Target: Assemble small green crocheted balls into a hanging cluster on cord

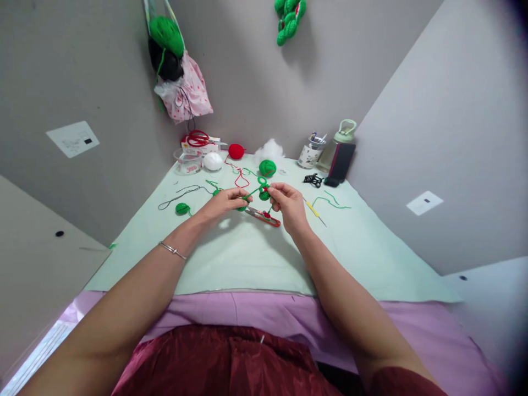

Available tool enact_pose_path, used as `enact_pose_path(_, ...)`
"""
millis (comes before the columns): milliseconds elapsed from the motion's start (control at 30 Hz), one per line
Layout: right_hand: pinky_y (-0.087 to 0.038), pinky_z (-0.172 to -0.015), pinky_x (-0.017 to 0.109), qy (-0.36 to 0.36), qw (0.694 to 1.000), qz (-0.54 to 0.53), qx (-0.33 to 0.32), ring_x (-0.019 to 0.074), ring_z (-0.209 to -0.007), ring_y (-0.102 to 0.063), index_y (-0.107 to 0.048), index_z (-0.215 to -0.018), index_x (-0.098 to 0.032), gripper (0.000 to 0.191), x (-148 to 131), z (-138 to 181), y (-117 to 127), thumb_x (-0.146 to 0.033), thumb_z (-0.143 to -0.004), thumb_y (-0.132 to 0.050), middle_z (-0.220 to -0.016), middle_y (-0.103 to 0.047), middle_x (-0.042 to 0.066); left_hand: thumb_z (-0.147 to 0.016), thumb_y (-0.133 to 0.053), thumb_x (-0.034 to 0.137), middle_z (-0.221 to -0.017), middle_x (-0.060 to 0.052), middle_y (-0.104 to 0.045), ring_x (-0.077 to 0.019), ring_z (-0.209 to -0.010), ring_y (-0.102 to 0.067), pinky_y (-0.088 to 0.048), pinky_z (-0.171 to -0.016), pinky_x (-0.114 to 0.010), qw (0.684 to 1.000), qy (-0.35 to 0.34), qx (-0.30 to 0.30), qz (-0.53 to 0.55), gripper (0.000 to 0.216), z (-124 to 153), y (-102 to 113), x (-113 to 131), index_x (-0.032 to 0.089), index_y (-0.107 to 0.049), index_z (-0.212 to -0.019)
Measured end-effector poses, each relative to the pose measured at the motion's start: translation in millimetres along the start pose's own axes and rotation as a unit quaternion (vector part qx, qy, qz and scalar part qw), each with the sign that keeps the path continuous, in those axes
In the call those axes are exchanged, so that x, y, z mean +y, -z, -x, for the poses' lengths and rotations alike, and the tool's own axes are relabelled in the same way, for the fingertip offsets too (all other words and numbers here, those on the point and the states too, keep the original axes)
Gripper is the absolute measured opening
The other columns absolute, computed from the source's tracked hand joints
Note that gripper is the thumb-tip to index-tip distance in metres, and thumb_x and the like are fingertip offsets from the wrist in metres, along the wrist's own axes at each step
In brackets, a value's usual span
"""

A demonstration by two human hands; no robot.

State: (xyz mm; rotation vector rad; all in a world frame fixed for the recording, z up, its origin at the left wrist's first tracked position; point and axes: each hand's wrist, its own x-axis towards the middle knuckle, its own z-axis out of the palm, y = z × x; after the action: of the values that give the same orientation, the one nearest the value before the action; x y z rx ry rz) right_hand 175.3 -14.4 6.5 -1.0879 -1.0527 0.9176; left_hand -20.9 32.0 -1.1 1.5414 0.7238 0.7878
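Grey walls enclose a pale green worktop; midway between its side edges, over its far half, the right hand pinches a green-and-red crocheted piece. It lies just left of that hand's grip, nearer it than the left hand, which holds green yarn, one strand slanting rightward toward the far edge.

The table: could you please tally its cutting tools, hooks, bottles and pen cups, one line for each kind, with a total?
Cutting tools: 2 (red scissors, orange snips)
Hooks: 1 (yellow hook)
Bottles: 1 (green bottle)
Pen cups: 1 (white cup)
Total: 5
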Motion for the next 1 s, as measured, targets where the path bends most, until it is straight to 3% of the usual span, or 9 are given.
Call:
enact_pose_path(133, -0.031, -0.043, 0.022, 0.005, 1.0, 0.008, -0.004, 0.0063, -0.045, -0.041, -0.067, -0.083, -0.017, 0.028, -0.5, 0.5, 0.0, -0.038, -0.068, -0.077, -0.057, -0.058, -0.004, -0.078, -0.07, 0.039, -0.11, -0.008, -0.07, -0.019, -0.099, -0.061, -0.041, -0.093, -0.033, 0.998, 0.004, -0.058, 0.035, 0.026, 3.7, 0.1, 5.3, 0.018, -0.07, -0.092)
enact_pose_path(233, -0.03, -0.043, 0.022, 0.008, 1.0, 0.012, -0.008, 0.0065, -0.045, -0.04, -0.067, -0.084, -0.018, 0.028, -1.8, 1.5, -0.6, -0.039, -0.069, -0.077, -0.056, -0.058, -0.004, -0.082, -0.068, 0.049, -0.108, -0.011, -0.07, -0.0217, -0.106, -0.061, -0.041, -0.096, -0.035, 0.996, -0.005, -0.056, 0.065, 0.033, 3.7, -0.1, 6.3, 0.017, -0.07, -0.086)
enact_pose_path(467, -0.03, -0.043, 0.022, 0.007, 1.0, 0.014, -0.017, 0.0064, -0.045, -0.04, -0.066, -0.083, -0.017, 0.028, -4.5, 3.8, -2.1, -0.039, -0.069, -0.077, -0.056, -0.057, -0.004, -0.082, -0.071, 0.045, -0.093, -0.005, -0.071, -0.0176, -0.092, -0.064, -0.042, -0.091, -0.032, 0.993, -0.009, -0.066, 0.1, 0.028, 3.9, 0.5, 7.6, 0.017, -0.069, -0.085)
enact_pose_path(1000, -0.034, -0.045, 0.02, -0.022, 0.997, -0.011, -0.072, 0.0053, -0.044, -0.045, -0.061, -0.074, -0.018, 0.036, -1.7, 4.3, -0.1, -0.051, -0.073, -0.077, -0.06, -0.06, -0.003, -0.077, -0.076, 0.046, -0.098, -0.01, -0.075, -0.0209, -0.094, -0.066, -0.043, -0.098, -0.038, 0.995, 0.011, -0.005, 0.1, 0.039, -0.5, 1.0, 0.6, 0.016, -0.077, -0.103)
